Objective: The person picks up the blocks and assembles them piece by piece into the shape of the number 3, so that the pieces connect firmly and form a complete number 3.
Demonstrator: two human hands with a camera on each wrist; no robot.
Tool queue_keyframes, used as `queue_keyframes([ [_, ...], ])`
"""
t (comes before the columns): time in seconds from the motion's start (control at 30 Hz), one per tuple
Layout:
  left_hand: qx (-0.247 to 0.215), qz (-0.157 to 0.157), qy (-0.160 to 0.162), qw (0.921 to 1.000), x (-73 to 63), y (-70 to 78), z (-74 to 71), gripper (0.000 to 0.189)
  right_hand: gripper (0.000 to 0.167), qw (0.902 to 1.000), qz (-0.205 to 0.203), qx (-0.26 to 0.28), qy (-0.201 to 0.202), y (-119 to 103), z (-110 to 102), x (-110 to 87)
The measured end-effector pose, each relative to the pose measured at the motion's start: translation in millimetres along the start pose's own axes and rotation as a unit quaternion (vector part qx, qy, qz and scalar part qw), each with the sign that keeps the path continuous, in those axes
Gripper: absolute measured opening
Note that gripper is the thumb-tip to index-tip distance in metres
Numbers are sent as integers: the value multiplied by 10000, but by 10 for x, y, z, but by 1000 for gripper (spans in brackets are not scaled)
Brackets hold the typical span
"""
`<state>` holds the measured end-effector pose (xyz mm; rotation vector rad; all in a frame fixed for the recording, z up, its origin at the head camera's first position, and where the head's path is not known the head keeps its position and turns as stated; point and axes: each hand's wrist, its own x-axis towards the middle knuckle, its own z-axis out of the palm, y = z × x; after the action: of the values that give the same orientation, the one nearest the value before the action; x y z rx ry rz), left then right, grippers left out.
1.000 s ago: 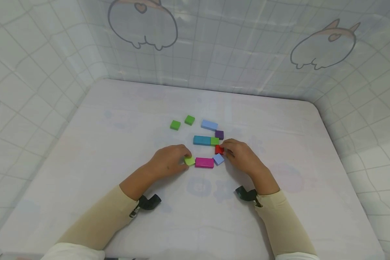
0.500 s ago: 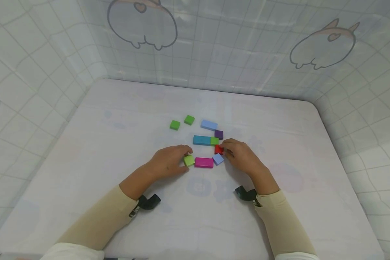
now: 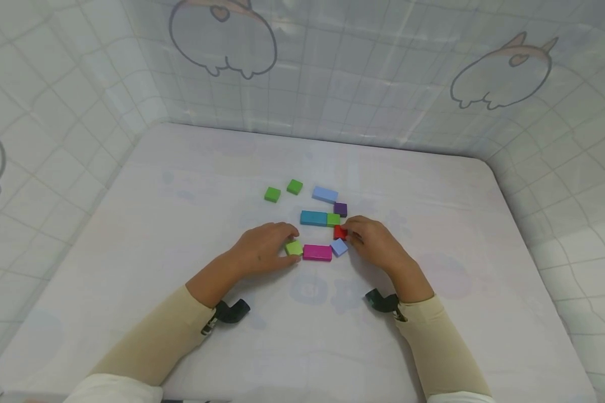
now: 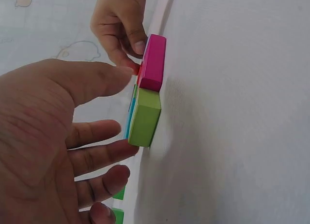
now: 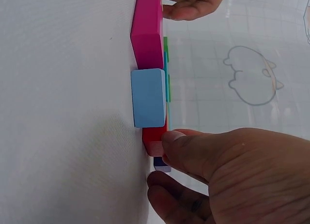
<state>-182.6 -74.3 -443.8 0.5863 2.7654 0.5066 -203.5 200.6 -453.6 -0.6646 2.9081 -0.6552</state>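
Observation:
In the head view, my left hand (image 3: 264, 250) lies around a lime green block (image 3: 294, 248), thumb and fingers spread apart. A fingertip sits right at the block's corner in the left wrist view, with the thumb (image 4: 109, 80) standing off it. My right hand (image 3: 375, 242) pinches a red block (image 5: 154, 141) by its right end, the index finger partly hidden behind the thumb. Beside the lime block is a magenta block (image 3: 317, 253), followed by a turned light blue block (image 3: 339, 247). A teal block (image 3: 313, 218) and a green block (image 3: 333, 219) lie end to end behind them.
Farther back are a dark purple block (image 3: 340, 209) and a longer light blue block (image 3: 325, 194). Two loose green blocks, one green block (image 3: 272, 194) left of the other green block (image 3: 294, 186), lie back left. Tile-patterned curtains (image 3: 358, 84) surround the white table (image 3: 433, 196).
The left thumb and fingers have loosened from the lime block, and the thumb has shifted slightly right. The right hand stays at the red block. The other blocks have not visibly moved.

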Motion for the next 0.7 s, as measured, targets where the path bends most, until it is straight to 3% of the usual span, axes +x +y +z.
queue_keyframes([
  [0.3,-281,-187,287,9990,116,-63,-102,45,33,10000,8,24,-18,1,-11,4],
  [0.53,-345,-152,516,9980,352,-176,-199,39,32,9999,73,57,-57,9,-12,6],
  [0.7,-129,36,521,9985,574,-108,-284,36,31,9999,21,111,-55,5,-15,7],
])
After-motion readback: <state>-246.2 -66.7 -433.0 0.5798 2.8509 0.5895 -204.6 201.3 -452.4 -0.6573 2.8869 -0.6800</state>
